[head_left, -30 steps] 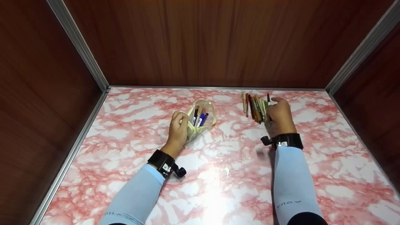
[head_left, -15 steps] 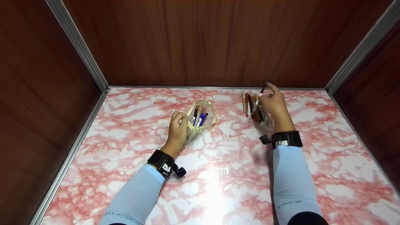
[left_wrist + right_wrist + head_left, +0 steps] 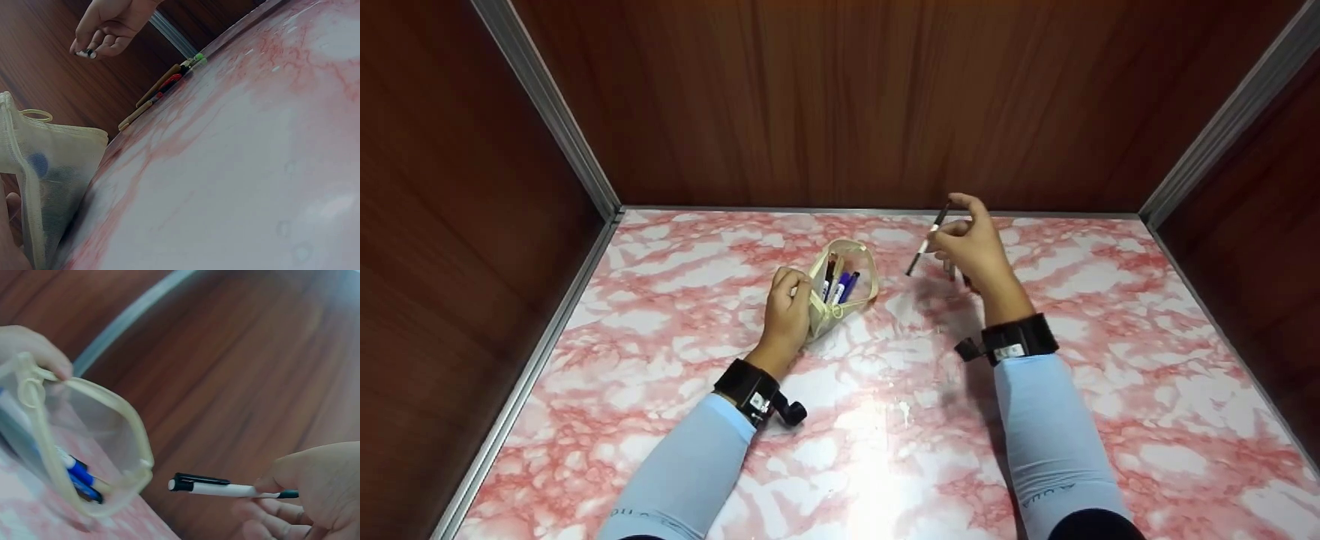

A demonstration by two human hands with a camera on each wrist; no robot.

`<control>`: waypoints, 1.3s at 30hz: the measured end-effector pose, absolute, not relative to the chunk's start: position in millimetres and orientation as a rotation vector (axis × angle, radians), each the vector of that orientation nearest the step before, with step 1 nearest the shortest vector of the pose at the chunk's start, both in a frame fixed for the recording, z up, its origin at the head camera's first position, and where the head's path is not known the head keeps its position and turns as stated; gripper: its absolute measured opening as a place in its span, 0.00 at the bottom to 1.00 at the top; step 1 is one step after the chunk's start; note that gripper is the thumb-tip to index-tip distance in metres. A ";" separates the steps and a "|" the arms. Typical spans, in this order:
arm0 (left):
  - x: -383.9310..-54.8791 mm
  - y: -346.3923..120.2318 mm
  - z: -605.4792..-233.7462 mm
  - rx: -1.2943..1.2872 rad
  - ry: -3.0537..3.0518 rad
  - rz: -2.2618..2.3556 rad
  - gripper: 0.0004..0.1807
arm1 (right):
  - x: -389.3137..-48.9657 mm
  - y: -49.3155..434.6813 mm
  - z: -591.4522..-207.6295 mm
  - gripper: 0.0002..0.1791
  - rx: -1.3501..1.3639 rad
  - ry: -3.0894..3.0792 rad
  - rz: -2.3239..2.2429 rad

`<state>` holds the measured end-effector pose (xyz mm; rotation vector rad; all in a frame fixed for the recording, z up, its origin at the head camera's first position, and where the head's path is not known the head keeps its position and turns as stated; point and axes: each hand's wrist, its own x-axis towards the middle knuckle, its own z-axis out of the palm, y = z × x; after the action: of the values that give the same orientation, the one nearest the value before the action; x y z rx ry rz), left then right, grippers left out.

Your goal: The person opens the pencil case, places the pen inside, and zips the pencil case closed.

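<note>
Above table (image 3: 1192,390), hands apart: right hand (image 3: 979,244) pinched pen (image 3: 924,247), tilted, clip end down toward pouch (image 3: 825,322), not touching it. Left hand (image 3: 789,309) gripped left rim of pouch; mouth open, stored pens (image 3: 841,289) inside. Loose pens (image 3: 169,82) lay on table near right hand, partly hidden. Probable step: pen transfer to pouch. Next move called for leftward travel, alignment with mouth, steady left grip.

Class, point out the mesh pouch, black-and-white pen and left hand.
Mesh pouch (image 3: 72,151), left wrist view: its side wall.
Black-and-white pen (image 3: 235,490), right wrist view: its white barrel.
Left hand (image 3: 788,310), head view: middle of the hand.
</note>
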<state>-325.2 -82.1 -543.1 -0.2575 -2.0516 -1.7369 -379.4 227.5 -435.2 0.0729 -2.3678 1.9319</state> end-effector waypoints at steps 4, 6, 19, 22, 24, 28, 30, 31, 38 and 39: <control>-325.1 -82.1 -543.3 -0.266 -2.039 -1.731 0.10 | -379.7 205.2 -443.7 0.42 0.102 -2.290 1.926; -325.7 -82.3 -543.8 -0.272 -2.035 -1.728 0.10 | -379.0 192.7 -448.5 0.43 0.119 -2.256 1.958; -327.0 -82.3 -546.0 -0.276 -2.042 -1.697 0.09 | -356.8 126.4 -482.3 0.44 0.215 -2.424 1.965; -327.0 -82.2 -545.7 -0.286 -2.025 -1.707 0.09 | -353.9 119.8 -486.6 0.40 0.264 -2.460 1.945; -326.7 -82.0 -545.2 -0.293 -2.015 -1.711 0.09 | -352.9 117.9 -488.2 0.37 0.307 -2.496 1.927; -326.6 -81.8 -544.2 -0.294 -2.002 -1.720 0.09 | -352.8 119.4 -487.9 0.33 0.406 -2.627 1.757; -326.9 -81.6 -544.2 -0.290 -1.999 -1.718 0.09 | -353.4 122.4 -486.3 0.32 0.441 -2.695 1.615; -327.3 -81.6 -544.6 -0.288 -1.999 -1.718 0.09 | -353.8 124.2 -484.8 0.30 0.452 -2.722 1.548; -329.5 -82.4 -547.3 -0.289 -2.007 -1.706 0.09 | -361.4 148.8 -469.6 0.16 0.408 -2.768 1.469; -329.5 -82.6 -547.4 -0.289 -2.010 -1.704 0.10 | -363.3 153.5 -467.3 0.15 0.396 -2.769 1.469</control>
<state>-329.5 -82.6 -547.4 -0.2891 -2.0103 -1.7036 -363.3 153.5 -467.3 0.3964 -2.7685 1.4694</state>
